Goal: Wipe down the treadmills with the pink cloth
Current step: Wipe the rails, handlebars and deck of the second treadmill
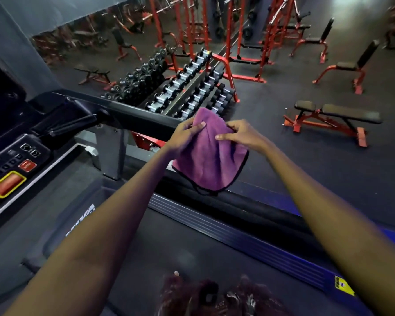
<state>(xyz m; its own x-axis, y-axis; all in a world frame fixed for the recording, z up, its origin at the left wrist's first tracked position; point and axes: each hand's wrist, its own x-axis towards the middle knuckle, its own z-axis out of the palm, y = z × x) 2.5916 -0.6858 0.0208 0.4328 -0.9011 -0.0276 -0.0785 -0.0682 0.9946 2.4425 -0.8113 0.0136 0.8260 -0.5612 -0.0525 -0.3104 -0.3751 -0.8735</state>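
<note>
Both forearms fill the lower part of the view, reaching forward over the treadmill point(192, 254), whose dark belt and ribbed side rail run beneath them. Largest thing here is that machine: its black handrail point(132, 114) crosses just in front of the hands, and its console point(12, 165) with a red button framed in yellow sits at the left edge. Beyond the handrail stands a dumbbell rack point(192, 85), and farther right a red-framed bench point(333, 120) on the dark floor.

Held up between the hands, over the right side rail and just short of the handrail, is the pink cloth point(209, 156) (it reads more purple in this light), folded or doubled, with a dark stitched hem showing along its lower edge. It is not touching the machine yet — wiping has not begun on this rail, as far as I can judge.

Left hand point(187, 136) grips the cloth's upper left edge, thumb on top and fingers curled behind. Right hand point(240, 133) pinches the upper right edge between thumb and fingertips.

Judging by the drape, the cloth is soft, light and limp — it will sag wherever unsupported. Bunching it into a flat pad under one palm looks the better hold for wiping; an edge grip would let it trail.
</note>
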